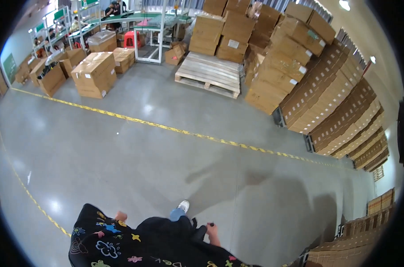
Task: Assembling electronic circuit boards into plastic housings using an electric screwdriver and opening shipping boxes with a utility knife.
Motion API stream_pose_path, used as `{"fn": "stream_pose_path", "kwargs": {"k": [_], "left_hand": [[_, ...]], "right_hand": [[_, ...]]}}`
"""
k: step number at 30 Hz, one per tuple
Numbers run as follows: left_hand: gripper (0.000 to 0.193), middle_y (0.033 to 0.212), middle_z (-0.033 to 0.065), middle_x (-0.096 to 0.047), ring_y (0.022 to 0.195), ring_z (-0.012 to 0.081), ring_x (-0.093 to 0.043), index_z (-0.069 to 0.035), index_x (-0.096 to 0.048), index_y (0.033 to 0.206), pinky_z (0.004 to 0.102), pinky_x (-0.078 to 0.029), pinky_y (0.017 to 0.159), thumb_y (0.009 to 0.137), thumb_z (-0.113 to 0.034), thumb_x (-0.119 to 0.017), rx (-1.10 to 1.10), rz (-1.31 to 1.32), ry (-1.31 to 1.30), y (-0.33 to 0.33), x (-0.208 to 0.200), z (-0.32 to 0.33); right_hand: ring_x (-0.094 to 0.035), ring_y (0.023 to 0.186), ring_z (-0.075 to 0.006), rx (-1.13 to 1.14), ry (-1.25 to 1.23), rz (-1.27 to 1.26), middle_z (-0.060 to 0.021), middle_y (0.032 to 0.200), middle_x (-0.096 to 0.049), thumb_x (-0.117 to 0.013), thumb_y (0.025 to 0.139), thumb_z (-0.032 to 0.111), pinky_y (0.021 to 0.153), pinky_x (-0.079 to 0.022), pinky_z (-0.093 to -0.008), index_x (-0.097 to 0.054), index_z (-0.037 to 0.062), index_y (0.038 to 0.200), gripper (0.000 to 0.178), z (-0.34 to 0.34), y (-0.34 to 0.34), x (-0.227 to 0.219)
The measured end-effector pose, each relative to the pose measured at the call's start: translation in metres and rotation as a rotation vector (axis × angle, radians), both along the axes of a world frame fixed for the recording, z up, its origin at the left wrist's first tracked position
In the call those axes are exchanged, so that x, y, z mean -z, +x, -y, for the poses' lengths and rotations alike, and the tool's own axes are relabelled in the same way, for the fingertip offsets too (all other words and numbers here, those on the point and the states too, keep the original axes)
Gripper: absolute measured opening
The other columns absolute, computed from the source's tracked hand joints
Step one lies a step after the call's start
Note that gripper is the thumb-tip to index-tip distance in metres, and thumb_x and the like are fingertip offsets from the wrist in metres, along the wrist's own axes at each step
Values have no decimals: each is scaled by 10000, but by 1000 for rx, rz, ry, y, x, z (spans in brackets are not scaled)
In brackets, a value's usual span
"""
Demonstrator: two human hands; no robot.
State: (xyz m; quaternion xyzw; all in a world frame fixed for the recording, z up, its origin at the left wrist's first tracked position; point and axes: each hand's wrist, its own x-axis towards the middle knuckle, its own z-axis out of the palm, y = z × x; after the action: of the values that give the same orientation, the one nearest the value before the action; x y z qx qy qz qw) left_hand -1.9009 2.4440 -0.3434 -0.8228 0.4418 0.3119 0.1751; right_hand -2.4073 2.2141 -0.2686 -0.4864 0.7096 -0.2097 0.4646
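My left hand (121,216) hangs beside the black garment (157,238) with colourful printed drawings that covers my front. Only a small part of that hand shows, and its fingers cannot be made out. On the other side, my right hand (212,229) is closed, with a small dark thing at its fingers that is too small to name. A black strap-like end of the garment hangs just left of it. Below me, one white shoe (183,205) and a blue trouser leg stand out on the grey floor (135,178).
Yellow floor tape (179,131) crosses ahead. Beyond it stand a wooden pallet (209,72), stacked cartons (273,66), loose cartons (95,73) and a red stool (131,39). Tall carton stacks (320,95) line the right. People sit at far-left workbenches.
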Motion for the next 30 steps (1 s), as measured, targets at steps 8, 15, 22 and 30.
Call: {"fn": "stream_pose_path", "kwargs": {"k": [8,15,22,30], "left_hand": [[265,734,80,-651,659,218,-632,-105,-670,762,415,-487,591,803,-323,-525,308,-419,0,9,-32,178],[268,737,81,-639,638,189,-617,-91,-656,745,381,-482,564,821,-294,-499,-186,-630,-30,31,-12,458],[255,721,123,-633,658,180,-624,-74,-659,810,339,-497,572,833,-241,-468,-772,-627,-249,121,-31,724],[259,787,38,-630,663,116,-598,-42,-609,980,260,-463,559,863,-248,-506,-964,-795,-861,215,-195,948]], "right_hand": [[-637,642,-213,-367,7,82,-109,708,-643,-594,726,155,628,-502,-328,-614,-10,906,245,285,112,-16],[-598,599,-153,-276,95,50,-72,702,-616,-599,759,155,535,-479,-279,-585,14,968,252,497,181,-16],[-553,546,-197,37,660,94,-91,652,-555,-544,799,89,470,-445,-342,-562,1,815,91,614,126,-27],[-474,421,-189,-69,515,183,-91,540,-515,-587,749,105,374,-337,-339,-539,27,618,159,793,211,16]]}}
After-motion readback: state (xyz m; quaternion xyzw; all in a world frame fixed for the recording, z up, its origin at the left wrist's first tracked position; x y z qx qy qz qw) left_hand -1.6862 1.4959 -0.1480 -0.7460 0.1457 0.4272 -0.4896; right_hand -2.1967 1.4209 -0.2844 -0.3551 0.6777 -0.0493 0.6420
